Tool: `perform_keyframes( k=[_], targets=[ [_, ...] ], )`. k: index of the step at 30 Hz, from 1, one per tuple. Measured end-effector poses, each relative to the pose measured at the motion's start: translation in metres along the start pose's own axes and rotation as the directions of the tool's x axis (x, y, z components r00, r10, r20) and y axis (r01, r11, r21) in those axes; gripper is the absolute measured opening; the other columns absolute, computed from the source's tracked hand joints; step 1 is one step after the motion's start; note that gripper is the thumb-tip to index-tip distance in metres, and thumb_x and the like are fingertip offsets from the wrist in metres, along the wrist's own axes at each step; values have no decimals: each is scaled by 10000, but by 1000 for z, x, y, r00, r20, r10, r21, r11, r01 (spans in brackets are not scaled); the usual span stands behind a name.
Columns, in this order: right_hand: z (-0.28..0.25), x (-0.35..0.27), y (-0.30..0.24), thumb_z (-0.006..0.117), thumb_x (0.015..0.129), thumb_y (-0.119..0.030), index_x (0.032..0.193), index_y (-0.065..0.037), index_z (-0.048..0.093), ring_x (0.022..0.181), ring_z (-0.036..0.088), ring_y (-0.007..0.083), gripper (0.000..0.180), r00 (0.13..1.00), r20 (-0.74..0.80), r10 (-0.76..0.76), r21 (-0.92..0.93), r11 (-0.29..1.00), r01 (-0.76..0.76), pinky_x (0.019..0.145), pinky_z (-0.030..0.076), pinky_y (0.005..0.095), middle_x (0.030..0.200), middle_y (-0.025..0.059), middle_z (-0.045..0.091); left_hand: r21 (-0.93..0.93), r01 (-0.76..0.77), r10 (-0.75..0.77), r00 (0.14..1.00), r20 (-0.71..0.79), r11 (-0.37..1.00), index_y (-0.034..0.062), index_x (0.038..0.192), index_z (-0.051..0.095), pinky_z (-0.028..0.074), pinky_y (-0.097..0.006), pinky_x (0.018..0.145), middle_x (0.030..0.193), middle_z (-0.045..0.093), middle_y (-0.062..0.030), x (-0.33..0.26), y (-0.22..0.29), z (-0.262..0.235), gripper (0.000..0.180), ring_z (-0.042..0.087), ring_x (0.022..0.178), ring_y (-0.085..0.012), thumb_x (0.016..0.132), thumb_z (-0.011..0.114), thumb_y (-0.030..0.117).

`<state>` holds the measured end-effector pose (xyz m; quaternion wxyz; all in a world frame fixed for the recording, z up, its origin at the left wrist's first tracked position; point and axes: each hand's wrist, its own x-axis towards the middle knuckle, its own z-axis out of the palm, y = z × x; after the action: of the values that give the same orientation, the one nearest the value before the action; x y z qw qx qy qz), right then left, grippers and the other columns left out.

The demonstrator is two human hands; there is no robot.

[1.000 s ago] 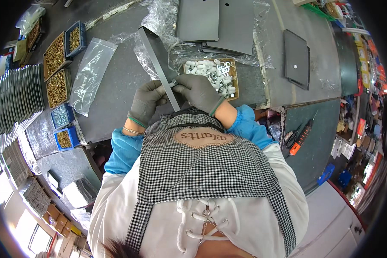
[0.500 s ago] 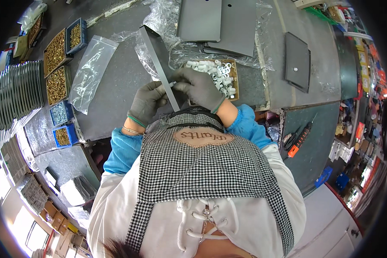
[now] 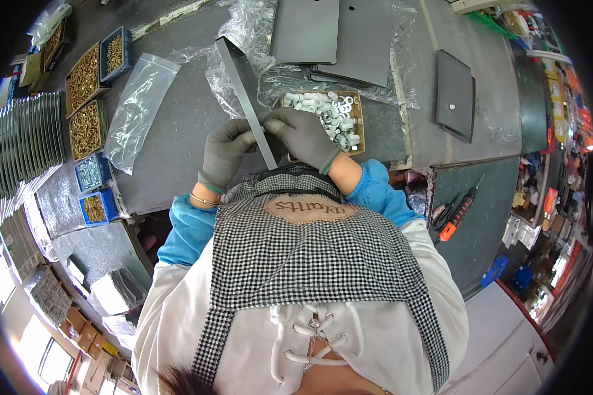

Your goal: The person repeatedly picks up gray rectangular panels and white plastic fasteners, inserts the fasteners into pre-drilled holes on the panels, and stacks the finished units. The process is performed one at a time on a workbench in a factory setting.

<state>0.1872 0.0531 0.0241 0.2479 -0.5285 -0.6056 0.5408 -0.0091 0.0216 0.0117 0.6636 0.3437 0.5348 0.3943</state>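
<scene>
grey gloves cover both hands. the left hand [image 3: 225, 153] and right hand [image 3: 303, 134] both grip the near end of a long grey metal panel [image 3: 244, 92], which slants toward eleven o'clock over the dark table [image 3: 178, 131]. a box of white plastic parts [image 3: 333, 113] sits just beyond the right hand, at one o'clock.

Bright even overhead light, soft shadows, sharp centre, strong fisheye bending, black vignette at rim
</scene>
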Motion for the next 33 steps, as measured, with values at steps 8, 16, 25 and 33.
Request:
perform_keyframes(
  k=[8, 16, 25, 33],
  targets=[
    [21, 20, 46, 474, 998, -268, 1026, -64, 674, 752, 707, 377, 287, 970, 114, -215, -526, 815, 242, 688, 556, 493, 847, 238, 681, 523, -216, 258, 966, -8, 824, -40, 1066, 729, 540, -324, 745, 911, 741, -155, -3, -8, -9, 229, 675, 802, -164, 925, 722, 141],
    [-5, -10, 11, 536, 1037, -318, 1415, -99, 524, 809, 726, 258, 437, 990, 67, -124, -18, 992, 126, 744, 580, 386, 1026, 168, 717, 116, -172, 176, 984, -16, 978, -57, 1096, 717, 540, -269, 745, 925, 728, -63, 1, -13, 8, 211, 645, 817, -121, 908, 695, 36],
    [5, -3, 6, 453, 1043, -466, 1228, -94, 637, 1042, 678, 383, 454, 994, -19, -104, -196, 976, 98, 901, 514, 444, 1074, 216, 704, 182, -275, 278, 960, 9, 944, -42, 1061, 725, 532, -270, 701, 876, 712, -45, 14, -33, -10, 202, 626, 760, -114, 879, 758, 40],
    [16, 9, 13, 429, 1036, -431, 1178, -34, 643, 1063, 672, 398, 472, 1000, -4, 9, 7, 1000, -9, 919, 501, 465, 1108, 252, 697, 261, -319, 319, 947, 45, 911, -8, 1071, 694, 550, -276, 732, 939, 720, -54, 14, -34, -11, 194, 647, 802, -121, 914, 759, 86]
  ],
)
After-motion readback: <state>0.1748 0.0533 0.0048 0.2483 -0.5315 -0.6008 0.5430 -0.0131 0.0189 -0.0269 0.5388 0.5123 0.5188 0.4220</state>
